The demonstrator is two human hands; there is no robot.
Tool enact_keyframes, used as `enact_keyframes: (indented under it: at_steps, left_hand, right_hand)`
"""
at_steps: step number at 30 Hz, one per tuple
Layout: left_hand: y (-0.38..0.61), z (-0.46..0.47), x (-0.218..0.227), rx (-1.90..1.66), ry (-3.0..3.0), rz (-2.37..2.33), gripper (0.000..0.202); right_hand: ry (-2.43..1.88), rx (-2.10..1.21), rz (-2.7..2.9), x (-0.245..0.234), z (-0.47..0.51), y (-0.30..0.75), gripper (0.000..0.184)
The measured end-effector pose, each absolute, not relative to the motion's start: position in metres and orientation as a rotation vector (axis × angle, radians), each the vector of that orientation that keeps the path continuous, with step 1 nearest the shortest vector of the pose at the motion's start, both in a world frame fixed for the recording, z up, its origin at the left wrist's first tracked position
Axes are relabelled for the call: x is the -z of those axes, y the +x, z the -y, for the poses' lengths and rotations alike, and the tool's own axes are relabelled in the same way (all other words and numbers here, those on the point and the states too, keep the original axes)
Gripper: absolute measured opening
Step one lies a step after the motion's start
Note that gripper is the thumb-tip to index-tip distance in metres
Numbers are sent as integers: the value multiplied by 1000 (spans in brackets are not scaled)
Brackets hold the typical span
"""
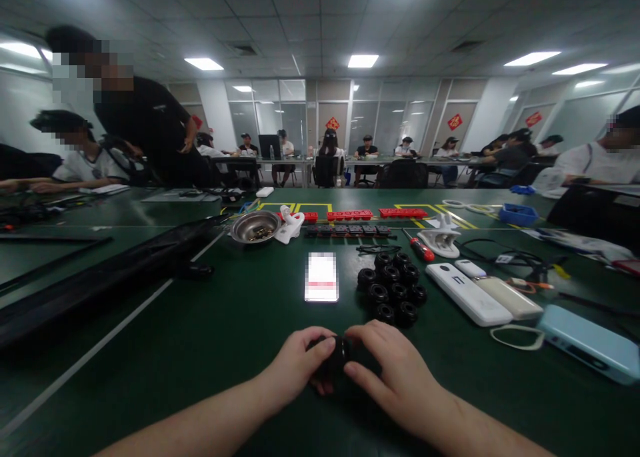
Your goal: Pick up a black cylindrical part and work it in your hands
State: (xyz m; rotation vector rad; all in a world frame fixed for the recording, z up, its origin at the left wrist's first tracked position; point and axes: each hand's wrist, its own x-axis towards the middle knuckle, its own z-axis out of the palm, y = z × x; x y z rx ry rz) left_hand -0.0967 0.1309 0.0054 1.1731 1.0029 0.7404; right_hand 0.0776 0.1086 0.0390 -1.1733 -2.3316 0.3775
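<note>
Two hands meet on one black round part (336, 362); left hand (300, 360) grips its left side, right hand (395, 377) its right.

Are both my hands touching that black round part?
Touching. The head view shows the left hand and right hand both clasping the black round part, one on each side.

Dark green table (200, 350) crossed by thin white lines. From the black round part (334, 360), black rings (393, 287) lie at one o'clock, a red-handled screwdriver (419, 247) farther at one, a pale blue case (590, 342) at three, red blocks (350, 214) at twelve
</note>
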Motion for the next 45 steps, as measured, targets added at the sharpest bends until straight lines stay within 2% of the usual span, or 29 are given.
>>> enact_keyframes:
  at_steps: [3, 10, 17, 22, 26, 32, 40, 45]
  left_hand:
    - [-96, -130, -10, -713, 1177, -1012, 44]
    - [-95, -129, -12, -723, 1161, -993, 50]
    - [-95, -128, -13, -725, 1173, -1017, 49]
    - [-96, -130, -12, -712, 1145, -995, 45]
    - [-96, -131, -7, -758, 1138, -982, 46]
    - [-94, -130, -13, -710, 1165, -1025, 46]
    - [-95, -129, -13, -737, 1153, -1002, 48]
    - [-95, -130, -12, -707, 1152, -1019, 46]
  right_hand:
    - [-1188, -415, 2353, -38, -108, 76, 17]
    - [-944, -370, 2395, -44, -108, 75, 31]
    - [-1215, -431, 2374, -40, -109, 74, 20]
    - [-1057, -363, 2379, -37, -108, 73, 37]
    - [-1093, -352, 2346, -39, -107, 74, 38]
    - [-1181, -395, 2353, -39, -109, 74, 19]
    - [-1043, -336, 2332, -40, -106, 75, 37]
    - [-1189, -418, 2350, -38, -108, 75, 21]
